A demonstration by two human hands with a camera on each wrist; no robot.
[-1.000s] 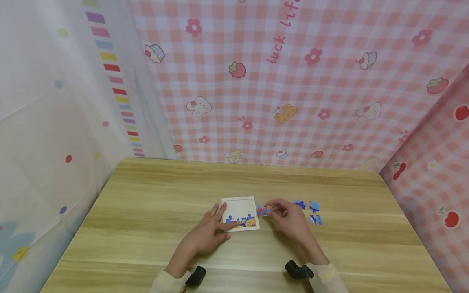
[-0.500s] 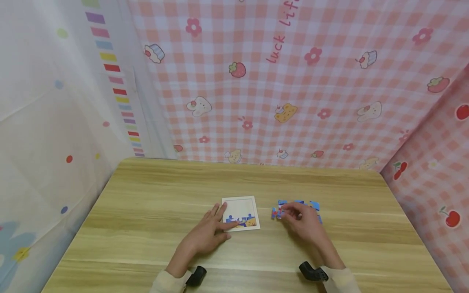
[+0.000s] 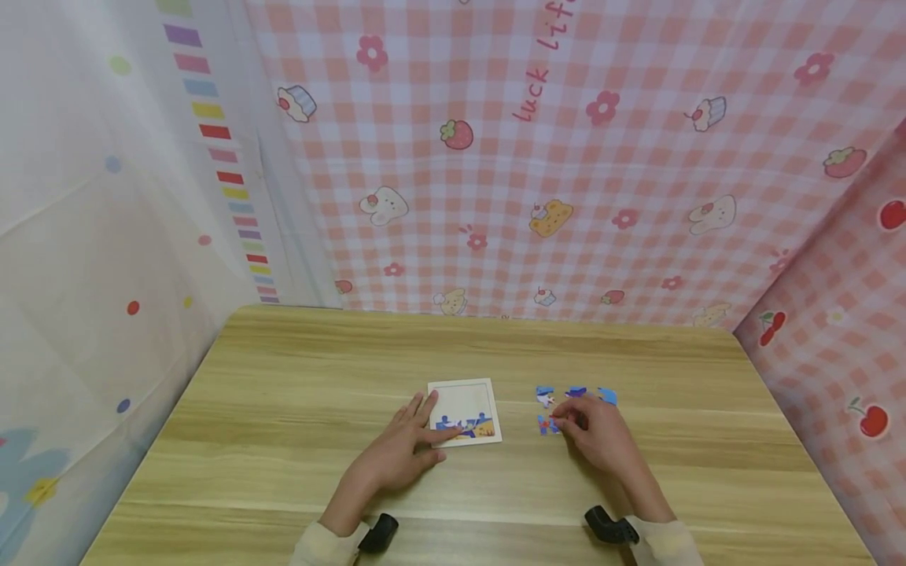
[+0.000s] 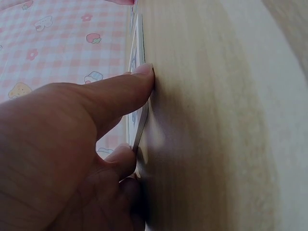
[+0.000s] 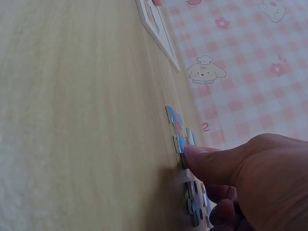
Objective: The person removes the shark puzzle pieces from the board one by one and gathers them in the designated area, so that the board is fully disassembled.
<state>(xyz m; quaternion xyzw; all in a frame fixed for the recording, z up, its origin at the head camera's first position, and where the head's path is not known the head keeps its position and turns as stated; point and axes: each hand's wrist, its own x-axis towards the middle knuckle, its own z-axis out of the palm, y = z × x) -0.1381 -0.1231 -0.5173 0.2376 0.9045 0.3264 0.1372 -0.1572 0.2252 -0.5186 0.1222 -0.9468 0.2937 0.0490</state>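
My left hand (image 3: 399, 452) rests spread over the left and near edges of a square white puzzle tray (image 3: 460, 395). One finger lies across the joined jigsaw pieces (image 3: 484, 429) along the tray's near side. To the right, my right hand (image 3: 602, 432) pinches a red and blue jigsaw piece (image 3: 546, 425) low at the tabletop, and in the right wrist view the thumb (image 5: 202, 156) is against the piece's edge. Other blue loose jigsaw pieces (image 3: 544, 394) lie just beyond that hand, which partly hides some of them.
The wood-grain table (image 3: 318, 369) runs back to a pink checked cloth (image 3: 495, 181). A pale dotted cloth (image 3: 106, 259) hangs at the left, and a cherry-print cloth (image 3: 842, 354) at the right. Each wrist wears a black device (image 3: 380, 534).
My right hand has moved from beside the tray rightward to the loose pieces, carrying the red and blue jigsaw piece, then slightly nearer me. The left hand has stayed put.
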